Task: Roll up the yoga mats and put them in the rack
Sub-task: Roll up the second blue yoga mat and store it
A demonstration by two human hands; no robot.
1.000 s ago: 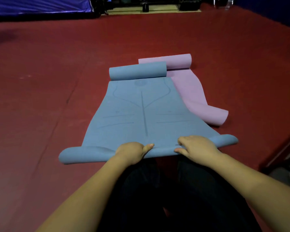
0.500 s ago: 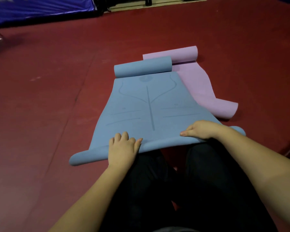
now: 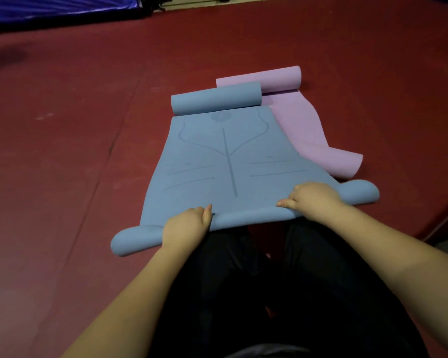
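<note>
A blue yoga mat [image 3: 225, 156] with dark line markings lies on the red floor in front of my knees. Its far end curls into a roll, and its near edge is rolled into a narrow tube. My left hand [image 3: 185, 226] grips that tube left of centre, fingers curled over it. My right hand [image 3: 313, 198] grips the tube right of centre in the same way. A purple yoga mat [image 3: 298, 125] lies half under the blue one to the right, with its far end rolled and its near end curled up. No rack is in view.
Red floor mats [image 3: 75, 151] spread all around, with seams running away on the left. A blue tarp [image 3: 49, 9] lines the far left wall. A raised edge [image 3: 445, 218] borders the floor at the right. My dark trousers [image 3: 269, 293] fill the near centre.
The near edge of the blue mat has been turned over into a tighter tube. Both hands have moved forward with it and now curl over the roll.
</note>
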